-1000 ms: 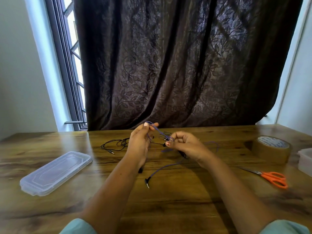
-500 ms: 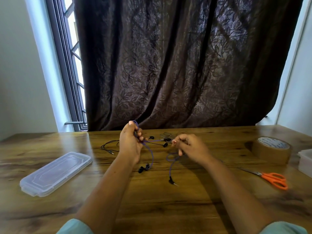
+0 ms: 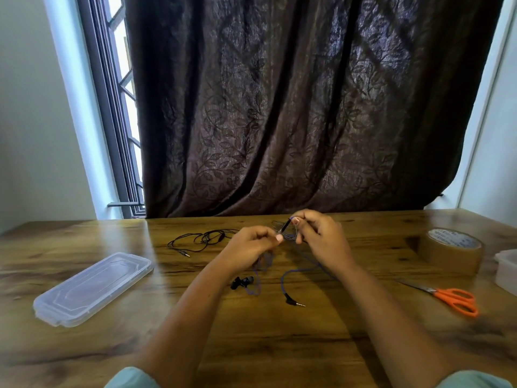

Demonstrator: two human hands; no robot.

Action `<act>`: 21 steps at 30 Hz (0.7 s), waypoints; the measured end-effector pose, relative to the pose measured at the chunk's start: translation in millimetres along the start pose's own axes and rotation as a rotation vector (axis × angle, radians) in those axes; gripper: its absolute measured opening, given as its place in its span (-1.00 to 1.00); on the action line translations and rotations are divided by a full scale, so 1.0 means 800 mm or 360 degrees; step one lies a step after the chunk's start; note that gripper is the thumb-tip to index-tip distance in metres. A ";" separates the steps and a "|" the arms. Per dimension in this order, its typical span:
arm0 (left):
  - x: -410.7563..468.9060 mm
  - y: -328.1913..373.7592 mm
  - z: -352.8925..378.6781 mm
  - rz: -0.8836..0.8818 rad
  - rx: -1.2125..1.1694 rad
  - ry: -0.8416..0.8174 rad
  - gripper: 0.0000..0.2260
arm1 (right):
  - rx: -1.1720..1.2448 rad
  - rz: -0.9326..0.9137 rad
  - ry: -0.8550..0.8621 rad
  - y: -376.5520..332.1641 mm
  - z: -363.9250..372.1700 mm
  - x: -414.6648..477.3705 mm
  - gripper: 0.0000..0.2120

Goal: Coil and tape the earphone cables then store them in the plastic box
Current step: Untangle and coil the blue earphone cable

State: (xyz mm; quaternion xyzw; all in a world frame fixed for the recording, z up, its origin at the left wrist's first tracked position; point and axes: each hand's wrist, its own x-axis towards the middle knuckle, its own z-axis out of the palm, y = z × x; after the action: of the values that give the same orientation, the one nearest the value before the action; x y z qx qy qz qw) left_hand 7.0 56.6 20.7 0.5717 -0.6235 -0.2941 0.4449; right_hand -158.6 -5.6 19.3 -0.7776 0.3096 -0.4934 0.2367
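Note:
Both hands are raised over the middle of the wooden table [image 3: 279,345], close together. My left hand [image 3: 249,249] and my right hand [image 3: 319,236] each pinch the purple earphone cable [image 3: 284,284]; a dark inline piece shows between the fingertips. Its black earbuds [image 3: 242,282] and its plug [image 3: 293,302] hang down to the tabletop below my hands. A second, black earphone cable [image 3: 201,239] lies loose on the table behind my left hand. At the far right edge stands the plastic box [image 3: 507,268], only partly in view.
A clear plastic lid [image 3: 92,288] lies on the left of the table. A roll of brown tape [image 3: 450,250] stands at the right, with orange-handled scissors [image 3: 450,299] in front of it. A dark curtain hangs behind the table.
My hands have come closer together. The left hand dropped lower and right, and the right hand rose. The earbuds and plug now dangle lower in front.

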 end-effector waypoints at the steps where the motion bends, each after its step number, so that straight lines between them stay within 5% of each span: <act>1: 0.001 0.000 0.000 0.0009 0.0061 0.0007 -0.86 | 0.0000 -0.0008 -0.0003 0.000 0.001 0.000 -0.84; 9: -0.002 0.007 -0.001 0.0153 0.0188 0.0309 -0.82 | 0.0028 -0.0085 -0.0066 -0.004 0.004 -0.001 -0.84; 15: -0.002 0.010 -0.020 0.0282 0.0033 0.1087 -0.79 | -0.0347 -0.0057 -0.0316 0.000 0.000 -0.001 -0.82; 21: -0.001 -0.018 -0.060 -0.0032 -0.0672 0.1628 -0.79 | -0.0942 0.0040 -0.0192 0.014 -0.033 0.001 -0.82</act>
State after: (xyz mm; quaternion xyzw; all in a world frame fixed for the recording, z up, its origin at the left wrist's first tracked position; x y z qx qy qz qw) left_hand 55.9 61.8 28.7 0.5459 -0.2498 -0.1017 0.7933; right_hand -185.1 -15.5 23.1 -0.8367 0.4350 -0.3318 0.0239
